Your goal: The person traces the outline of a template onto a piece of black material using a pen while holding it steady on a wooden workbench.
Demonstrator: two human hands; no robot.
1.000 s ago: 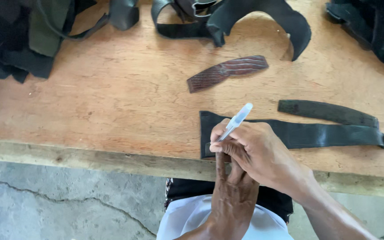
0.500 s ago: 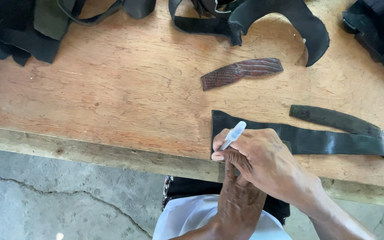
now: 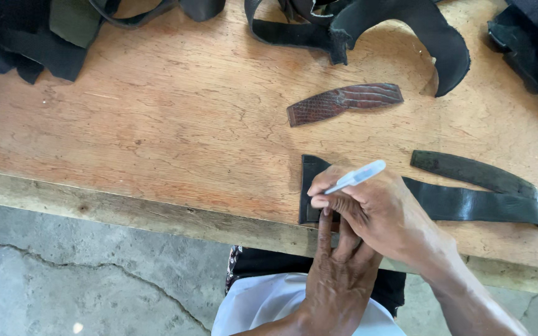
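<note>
Two hands work at the near edge of the bench (image 3: 157, 155). The left hand (image 3: 337, 280) lies flat, fingers pressing the black strip's (image 3: 468, 202) left end; best kept firm so nothing slips. The right hand (image 3: 381, 208), just above, pinches a pale pen (image 3: 356, 177), tip down on that end; short, light strokes should mark cleanly.

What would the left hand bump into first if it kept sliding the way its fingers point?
The left hand points up across the table, fingertips on the black leather piece. Straight ahead, the right hand with the white pen lies over it; beyond, probably the brown leather strip.
</note>
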